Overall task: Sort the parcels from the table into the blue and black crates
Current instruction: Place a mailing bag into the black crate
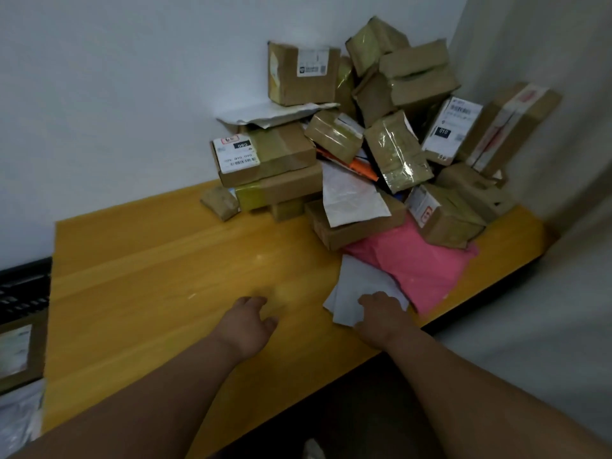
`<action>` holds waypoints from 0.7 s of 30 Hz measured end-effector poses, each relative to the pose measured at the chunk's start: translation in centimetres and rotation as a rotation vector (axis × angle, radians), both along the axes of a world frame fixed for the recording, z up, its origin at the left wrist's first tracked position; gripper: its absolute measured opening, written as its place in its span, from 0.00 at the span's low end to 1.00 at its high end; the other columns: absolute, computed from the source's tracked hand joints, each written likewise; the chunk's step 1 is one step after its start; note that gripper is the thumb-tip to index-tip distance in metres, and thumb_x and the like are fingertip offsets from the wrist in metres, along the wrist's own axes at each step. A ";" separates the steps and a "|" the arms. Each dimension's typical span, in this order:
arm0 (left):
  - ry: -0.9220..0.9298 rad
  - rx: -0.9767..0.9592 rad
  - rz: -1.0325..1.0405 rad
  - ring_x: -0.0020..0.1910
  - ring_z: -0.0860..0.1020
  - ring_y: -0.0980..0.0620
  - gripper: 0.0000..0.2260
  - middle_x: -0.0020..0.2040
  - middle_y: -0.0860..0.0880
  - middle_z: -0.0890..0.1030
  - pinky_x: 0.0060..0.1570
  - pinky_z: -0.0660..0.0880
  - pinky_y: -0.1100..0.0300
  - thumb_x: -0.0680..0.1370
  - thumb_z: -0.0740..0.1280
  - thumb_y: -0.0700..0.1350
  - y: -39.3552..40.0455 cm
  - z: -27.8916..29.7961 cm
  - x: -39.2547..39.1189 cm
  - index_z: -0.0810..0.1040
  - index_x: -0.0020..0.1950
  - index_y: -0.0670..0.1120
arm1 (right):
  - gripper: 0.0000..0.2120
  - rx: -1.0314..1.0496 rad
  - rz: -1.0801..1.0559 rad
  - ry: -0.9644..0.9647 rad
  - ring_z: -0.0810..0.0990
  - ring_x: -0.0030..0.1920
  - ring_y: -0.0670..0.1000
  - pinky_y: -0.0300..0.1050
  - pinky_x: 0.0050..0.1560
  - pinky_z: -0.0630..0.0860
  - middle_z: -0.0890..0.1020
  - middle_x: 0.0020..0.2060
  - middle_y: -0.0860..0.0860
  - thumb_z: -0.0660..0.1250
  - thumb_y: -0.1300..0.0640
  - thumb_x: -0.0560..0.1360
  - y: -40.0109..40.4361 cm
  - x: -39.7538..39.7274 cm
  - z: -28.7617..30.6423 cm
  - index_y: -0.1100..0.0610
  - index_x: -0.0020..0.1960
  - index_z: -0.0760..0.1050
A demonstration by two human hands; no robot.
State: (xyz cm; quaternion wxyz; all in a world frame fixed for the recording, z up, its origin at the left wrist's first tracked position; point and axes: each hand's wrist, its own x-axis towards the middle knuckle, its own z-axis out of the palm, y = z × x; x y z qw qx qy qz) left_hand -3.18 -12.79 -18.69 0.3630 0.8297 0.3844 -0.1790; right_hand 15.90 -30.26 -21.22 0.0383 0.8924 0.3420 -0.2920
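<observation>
A heap of brown cardboard parcels (381, 137) fills the far right corner of the yellow table (149, 276). In front of the heap lies a pink soft bag (420, 263), and a flat white parcel (361, 286) partly overlaps its near left edge. My right hand (381, 318) lies on the near edge of the white parcel with its fingers curled onto it. My left hand (250, 323) hovers over bare tabletop to the left, fingers relaxed and holding nothing. A black crate (23, 286) shows at the left edge beyond the table. No blue crate is in view.
White walls close the corner behind and to the right of the heap. A small brown packet (220, 202) lies apart at the heap's left. A boxed parcel (20, 352) and a clear plastic bag (16, 419) sit low at the left edge.
</observation>
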 end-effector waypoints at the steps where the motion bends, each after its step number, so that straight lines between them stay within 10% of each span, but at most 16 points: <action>1: 0.013 -0.011 0.020 0.73 0.64 0.43 0.27 0.78 0.45 0.56 0.68 0.66 0.54 0.82 0.58 0.55 -0.2 -0.3 0.6 0.58 0.78 0.47 | 0.29 -0.010 0.030 0.002 0.61 0.73 0.57 0.51 0.71 0.64 0.60 0.74 0.56 0.61 0.48 0.79 0.2 0.7 -0.3 0.53 0.77 0.58; 9: 0.117 0.014 0.122 0.72 0.65 0.45 0.25 0.76 0.45 0.61 0.68 0.65 0.56 0.81 0.59 0.56 -0.5 -1.8 1.6 0.62 0.77 0.48 | 0.38 -0.104 0.123 -0.014 0.43 0.78 0.60 0.62 0.75 0.50 0.41 0.78 0.57 0.61 0.49 0.78 1.0 2.2 -3.2 0.51 0.79 0.41; 15: 0.151 -0.012 0.166 0.72 0.66 0.44 0.25 0.76 0.44 0.62 0.68 0.67 0.55 0.82 0.59 0.54 -0.5 -1.9 1.5 0.63 0.76 0.47 | 0.29 0.066 0.309 -0.087 0.58 0.76 0.55 0.53 0.73 0.59 0.58 0.77 0.54 0.59 0.54 0.80 1.3 1.7 -4.5 0.56 0.78 0.53; 21: 0.077 -0.073 0.254 0.69 0.69 0.43 0.23 0.75 0.43 0.64 0.65 0.69 0.54 0.82 0.61 0.52 -0.7 -1.3 0.9 0.64 0.76 0.46 | 0.07 0.369 0.155 0.102 0.78 0.51 0.56 0.45 0.45 0.69 0.80 0.50 0.55 0.60 0.59 0.78 3.4 -0.3 -2.9 0.59 0.53 0.74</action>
